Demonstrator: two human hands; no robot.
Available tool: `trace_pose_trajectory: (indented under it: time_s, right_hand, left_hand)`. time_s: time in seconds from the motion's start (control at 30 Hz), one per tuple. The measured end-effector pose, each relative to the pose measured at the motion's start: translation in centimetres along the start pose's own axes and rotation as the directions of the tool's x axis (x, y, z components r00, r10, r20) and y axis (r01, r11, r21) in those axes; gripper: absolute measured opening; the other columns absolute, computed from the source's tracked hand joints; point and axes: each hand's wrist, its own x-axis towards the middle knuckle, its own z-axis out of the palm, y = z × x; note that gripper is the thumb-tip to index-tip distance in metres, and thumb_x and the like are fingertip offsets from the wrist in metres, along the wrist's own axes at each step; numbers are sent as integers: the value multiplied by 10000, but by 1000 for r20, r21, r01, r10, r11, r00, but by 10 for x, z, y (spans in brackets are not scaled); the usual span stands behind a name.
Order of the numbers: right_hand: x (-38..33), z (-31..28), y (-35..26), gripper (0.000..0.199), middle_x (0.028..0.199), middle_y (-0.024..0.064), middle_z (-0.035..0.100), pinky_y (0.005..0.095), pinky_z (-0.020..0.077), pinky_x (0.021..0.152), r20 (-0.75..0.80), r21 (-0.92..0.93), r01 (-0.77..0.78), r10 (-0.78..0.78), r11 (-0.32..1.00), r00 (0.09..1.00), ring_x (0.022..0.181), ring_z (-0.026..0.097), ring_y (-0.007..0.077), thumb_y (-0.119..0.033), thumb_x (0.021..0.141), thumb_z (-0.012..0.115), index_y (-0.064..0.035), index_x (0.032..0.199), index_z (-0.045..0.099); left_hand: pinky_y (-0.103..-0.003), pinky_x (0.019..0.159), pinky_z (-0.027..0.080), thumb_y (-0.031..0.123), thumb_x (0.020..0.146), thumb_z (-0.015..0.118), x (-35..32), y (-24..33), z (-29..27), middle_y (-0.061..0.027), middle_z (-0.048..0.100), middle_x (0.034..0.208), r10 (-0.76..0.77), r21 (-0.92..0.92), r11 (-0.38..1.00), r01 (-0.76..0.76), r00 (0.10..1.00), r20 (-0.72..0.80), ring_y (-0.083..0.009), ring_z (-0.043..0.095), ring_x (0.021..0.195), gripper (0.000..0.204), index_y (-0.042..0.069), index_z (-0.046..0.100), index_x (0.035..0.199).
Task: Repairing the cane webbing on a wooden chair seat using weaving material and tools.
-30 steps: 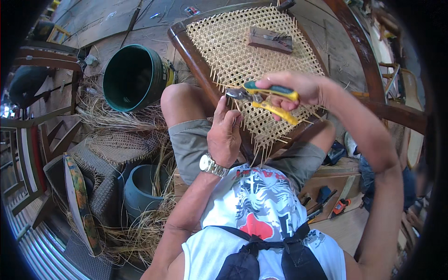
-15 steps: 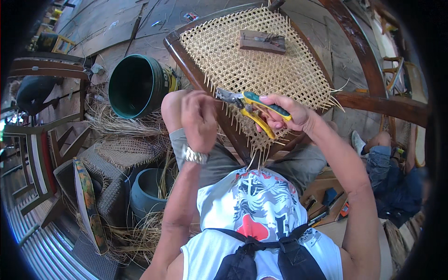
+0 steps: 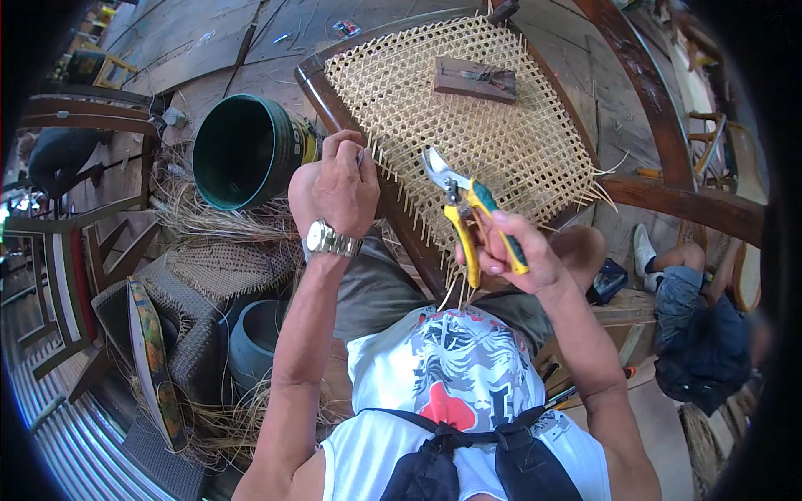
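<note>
Pruning shears (image 3: 483,200) with green and yellow handles are in my right hand (image 3: 526,255), their blades apart above the woven cane panel (image 3: 468,129). The panel sits in a dark brown wooden chair frame (image 3: 330,96), and loose cane ends stick out along its left and near edges. My left hand (image 3: 344,188), with a metal watch (image 3: 322,238) at its wrist, is curled beside the frame's left rail, over my knee. Its fingers are closed; a small greyish bit shows at the fingertips, too small to name. On the panel lies a brown wooden block (image 3: 474,81) with something thin on top.
A dark green bucket (image 3: 242,150) lies tilted left of the frame, amid loose cane strands (image 3: 238,225). Below it are a blue-grey bucket (image 3: 251,342) and rough woven matting (image 3: 225,271). Another person (image 3: 697,326) sits at the right. Chair frames (image 3: 63,292) stand at far left.
My right hand has drawn nearer to me and turned, so the shears point more upward with their blades apart. My left hand has shifted slightly, now resting by the rail.
</note>
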Motion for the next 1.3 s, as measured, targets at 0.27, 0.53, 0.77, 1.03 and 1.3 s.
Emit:
trace_pose_trajectory:
  time_s: [0.27, 0.53, 0.77, 1.03, 1.3]
  right_hand:
    - [25, 11, 15, 406, 774, 95, 671, 215, 356, 502, 36, -68, -80, 82, 994, 996, 526, 426, 53, -377, 959, 516, 5, 981, 655]
    - [37, 5, 13, 531, 876, 210, 675, 206, 408, 532, 13, -34, -139, 139, 990, 990, 466, 399, 48, -399, 973, 452, 37, 1262, 538]
    - [30, 13, 8, 449, 811, 153, 692, 186, 334, 458, 29, 22, -33, 32, 999, 999, 462, 406, 59, -403, 990, 454, -3, 1120, 613]
    - [33, 9, 11, 470, 828, 158, 697, 190, 333, 458, 21, 127, 48, -51, 991, 999, 467, 403, 53, -419, 1002, 441, -4, 1162, 591]
    - [28, 6, 7, 511, 852, 168, 696, 190, 340, 471, 10, 179, 36, -38, 983, 999, 469, 399, 54, -452, 991, 451, -7, 1208, 577]
  left_hand:
    - [-412, 697, 542, 162, 923, 639, 7, -21, 14, -105, 628, 1188, -31, -170, 985, 41, 998, 59, -313, 670, 836, 143, 25, 616, 958]
    - [-388, 745, 540, 101, 907, 683, 6, -24, 23, -140, 625, 1129, 43, -315, 947, -68, 995, -85, -318, 655, 883, 125, 0, 624, 951]
    - [-376, 785, 532, 81, 905, 685, 5, -22, 19, -150, 627, 1122, 30, -399, 915, -60, 996, -80, -317, 646, 919, 103, 19, 633, 969]
    - [-341, 837, 516, 23, 932, 647, -4, -15, 5, -154, 643, 1233, 0, -439, 898, -12, 1000, -28, -277, 650, 999, 66, 14, 612, 988]
    - [-387, 709, 533, 105, 951, 629, 4, -15, 20, -108, 626, 1236, 30, -271, 961, -48, 997, -71, -337, 665, 889, 100, 29, 563, 954]
